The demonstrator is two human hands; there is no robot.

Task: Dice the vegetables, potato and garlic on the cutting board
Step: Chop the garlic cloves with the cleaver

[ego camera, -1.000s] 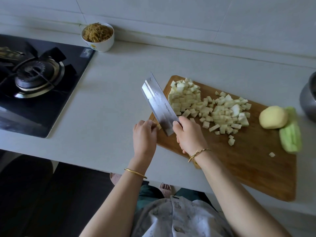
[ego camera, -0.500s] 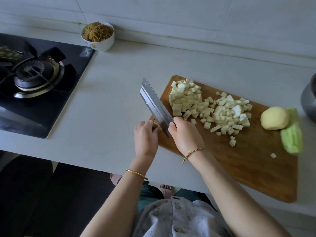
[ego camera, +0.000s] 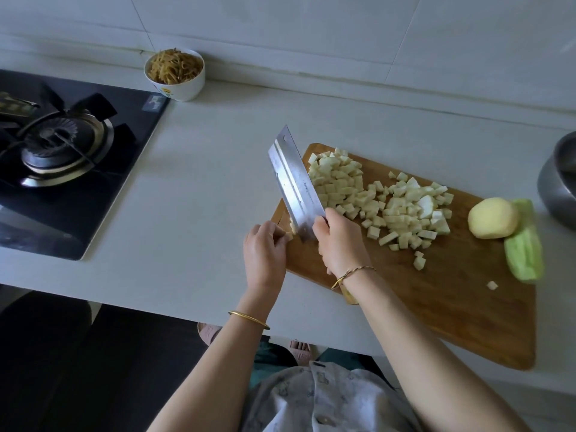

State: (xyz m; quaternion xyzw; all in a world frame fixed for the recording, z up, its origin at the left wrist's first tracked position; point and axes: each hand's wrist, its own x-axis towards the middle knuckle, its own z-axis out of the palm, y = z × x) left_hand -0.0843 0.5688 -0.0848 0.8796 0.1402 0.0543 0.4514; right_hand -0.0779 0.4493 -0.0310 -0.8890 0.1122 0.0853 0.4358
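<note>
Head view: right hand [ego camera: 339, 241] clenched round the cleaver [ego camera: 294, 182] handle, blade edge-down on the board [ego camera: 452, 307] just beyond its knuckles; left hand [ego camera: 265, 247], fingers curled, apparently pinching a small pale stub [ego camera: 291, 229] at its fingertips against the blade, though the stub is mostly hidden. Dice [ego camera: 374, 201] heaped just beyond the right fingers: light, firm, loose, prone to scatter. Potato [ego camera: 492, 218] and green strip [ego camera: 523, 247] lie well right of both hands, touching each other; the potato looks peeled, dense, stiff, probably slick and apt to roll, so grip it from above with curled fingertips.
</note>
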